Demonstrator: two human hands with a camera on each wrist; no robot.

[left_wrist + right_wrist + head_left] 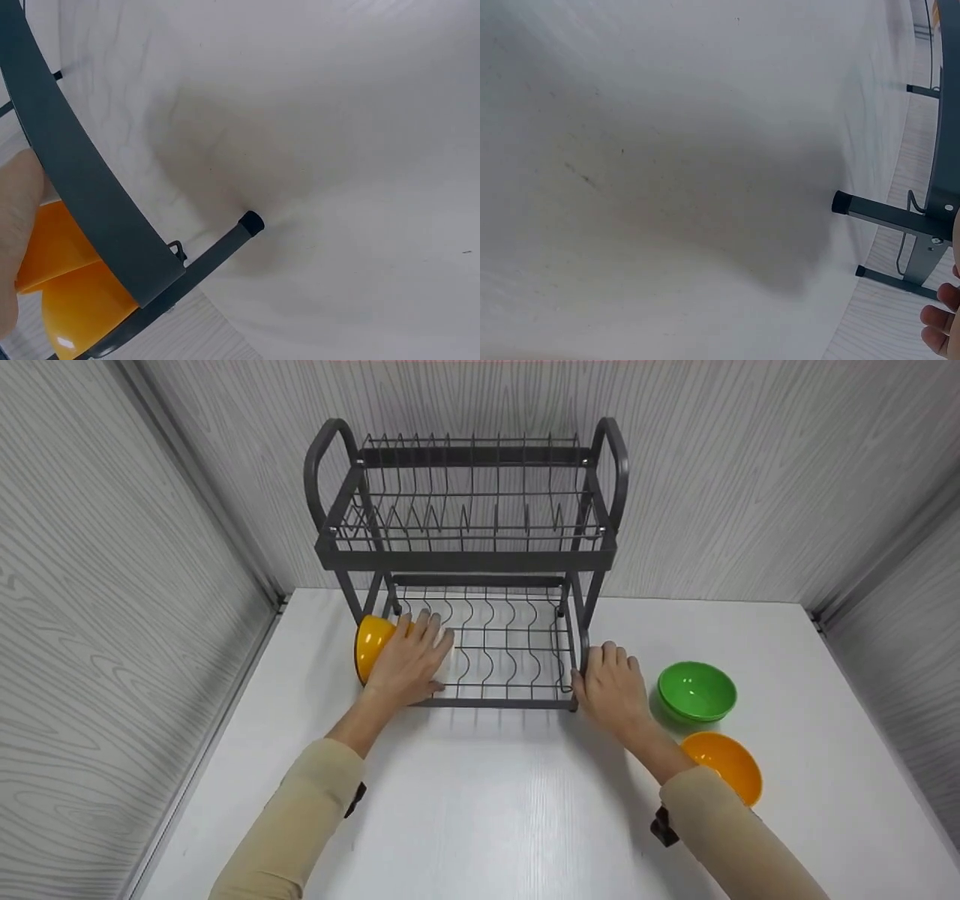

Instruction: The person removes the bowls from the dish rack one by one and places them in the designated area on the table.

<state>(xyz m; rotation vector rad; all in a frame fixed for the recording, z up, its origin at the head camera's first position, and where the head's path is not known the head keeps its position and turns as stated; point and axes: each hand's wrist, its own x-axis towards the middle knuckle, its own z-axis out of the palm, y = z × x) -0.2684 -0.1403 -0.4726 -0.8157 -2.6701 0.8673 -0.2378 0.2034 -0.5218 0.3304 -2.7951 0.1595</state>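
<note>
My left hand point(409, 660) lies over yellow-orange bowls point(371, 643) tipped on their sides at the left end of the dish rack's lower tier. Its fingers are spread and fairly straight, pointing away from me, and they hide part of the bowls. Two of these bowls point(90, 307) show close together behind the rack's front bar in the left wrist view, with a digit right beside them. On the other side, my right hand point(615, 690) grips the right side frame of the dark grey dish rack point(465, 561), thumb on the inner side and fingers outside.
Stacked green bowls point(697, 690) stand on the white table point(480, 810) to the right of the rack. An orange bowl point(724, 765) sits nearer, partly behind my right forearm. The rack's upper tier point(472, 495) holds wire dividers. Pale wood-grain panels point(712, 495) enclose the table.
</note>
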